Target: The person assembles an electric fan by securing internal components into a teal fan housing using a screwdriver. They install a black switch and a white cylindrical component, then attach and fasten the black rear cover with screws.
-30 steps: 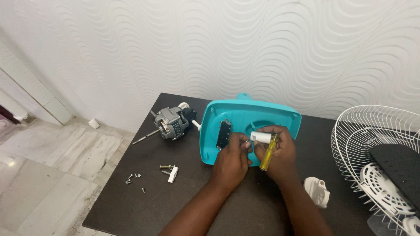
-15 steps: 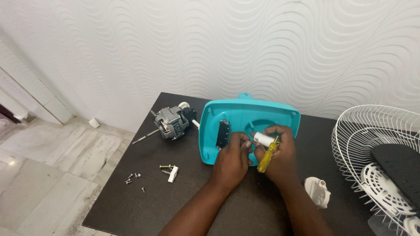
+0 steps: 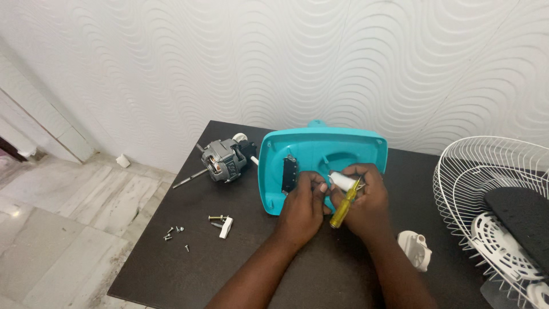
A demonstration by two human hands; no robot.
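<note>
Head view, right hand [image 3: 366, 203] gripping yellow screwdriver [image 3: 344, 205] now tilted lower, left hand [image 3: 304, 206] closed on teal housing [image 3: 320, 151]

On the dark counter [image 3: 320, 269] a turquoise plastic housing [image 3: 320, 150] is lying with its hollow side up. The left hand [image 3: 303, 209] is resting its fingers against a small white cylinder [image 3: 343, 182], while the right hand [image 3: 366, 206] is gripping a yellow-handled screwdriver [image 3: 342, 207] beside it. A grey motor [image 3: 223, 161] is sitting to the left, loose screws [image 3: 177, 233] nearer the edge, and a white wire fan guard [image 3: 492, 189] to the right.
</note>
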